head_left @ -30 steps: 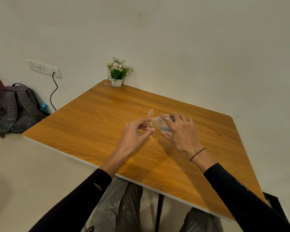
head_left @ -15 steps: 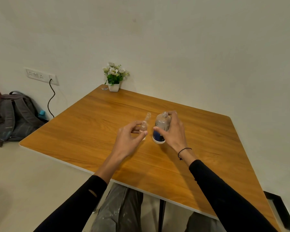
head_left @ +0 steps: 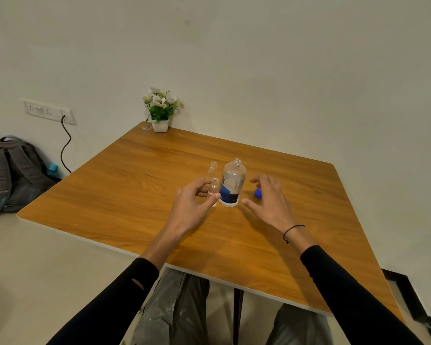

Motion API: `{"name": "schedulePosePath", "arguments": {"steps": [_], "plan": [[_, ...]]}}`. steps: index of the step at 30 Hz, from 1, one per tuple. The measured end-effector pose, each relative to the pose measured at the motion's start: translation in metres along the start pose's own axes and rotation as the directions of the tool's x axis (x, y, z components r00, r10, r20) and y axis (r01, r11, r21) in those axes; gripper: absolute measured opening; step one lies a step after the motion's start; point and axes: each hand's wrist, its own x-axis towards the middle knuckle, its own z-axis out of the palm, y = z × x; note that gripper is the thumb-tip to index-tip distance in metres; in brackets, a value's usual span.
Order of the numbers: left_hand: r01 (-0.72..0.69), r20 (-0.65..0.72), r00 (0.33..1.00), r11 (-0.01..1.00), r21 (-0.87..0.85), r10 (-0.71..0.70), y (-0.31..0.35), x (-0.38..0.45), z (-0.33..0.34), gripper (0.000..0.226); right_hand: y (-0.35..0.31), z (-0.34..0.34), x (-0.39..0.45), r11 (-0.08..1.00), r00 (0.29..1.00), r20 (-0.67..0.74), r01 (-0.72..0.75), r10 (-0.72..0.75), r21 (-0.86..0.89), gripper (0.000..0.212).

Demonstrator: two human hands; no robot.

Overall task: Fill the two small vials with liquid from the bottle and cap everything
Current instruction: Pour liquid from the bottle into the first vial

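Observation:
A clear bottle (head_left: 232, 184) with a blue and white label stands upright and uncapped in the middle of the wooden table (head_left: 135, 185). My left hand (head_left: 193, 205) pinches a small clear vial (head_left: 214, 188) just left of the bottle, thumb and fingers around it. A second small vial (head_left: 212, 167) stands uncapped behind it. My right hand (head_left: 269, 202) hovers to the right of the bottle with fingers spread, holding nothing. A blue cap (head_left: 258, 193) lies on the table partly hidden behind that hand.
A small white pot of flowers (head_left: 160, 113) stands at the table's far corner with a small object beside it. On the floor to the left lies a grey backpack (head_left: 13, 175), below a wall socket (head_left: 47, 111) with a plugged cable.
My right hand set the bottle upright on the table, let go of it and moved away to the right. My left hand kept hold of the near vial.

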Motion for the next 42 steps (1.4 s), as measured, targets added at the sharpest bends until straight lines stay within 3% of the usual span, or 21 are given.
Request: {"name": "schedulePosePath", "arguments": {"steps": [4, 7, 17, 23, 29, 33, 40, 42], "plan": [[-0.003, 0.023, 1.0, 1.0, 0.005, 0.003, 0.005, -0.002, 0.009, 0.046, 0.022, -0.004, -0.012, 0.986, 0.981, 0.192, 0.066, -0.036, -0.153, 0.037], [-0.021, 0.037, 0.999, 1.0, -0.006, 0.021, 0.007, -0.005, 0.016, 0.045, 0.027, -0.003, -0.015, 0.985, 0.961, 0.277, 0.067, -0.021, -0.159, 0.015], [-0.008, 0.206, 0.978, 1.0, 0.02, 0.003, 0.006, -0.022, 0.058, 0.041, 0.049, -0.018, -0.021, 0.985, 0.978, 0.206, 0.013, 0.023, -0.175, 0.009], [0.003, 0.251, 0.968, 0.998, -0.059, 0.012, 0.011, -0.021, 0.095, 0.037, 0.073, -0.029, -0.029, 0.997, 0.997, 0.064, -0.055, 0.052, 0.046, 0.024], [-0.005, 0.338, 0.94, 0.996, -0.087, 0.035, 0.024, -0.014, 0.139, 0.038, 0.104, -0.035, -0.043, 0.972, 0.981, 0.002, -0.191, 0.193, -0.135, 0.008], [-0.009, 0.374, 0.927, 0.998, -0.062, 0.031, 0.034, -0.005, 0.162, 0.043, 0.114, -0.036, -0.047, 0.967, 0.973, 0.016, -0.226, 0.229, -0.116, 0.014], [0.04, 0.396, 0.917, 0.999, 0.01, -0.04, 0.034, -0.007, 0.157, 0.082, 0.115, -0.042, -0.048, 0.965, 0.961, 0.083, -0.26, 0.262, -0.034, 0.068], [0.02, 0.349, 0.937, 1.0, 0.014, -0.023, 0.032, -0.01, 0.141, 0.075, 0.113, -0.047, -0.045, 0.966, 0.965, 0.046, -0.258, 0.259, -0.032, 0.072]]}}
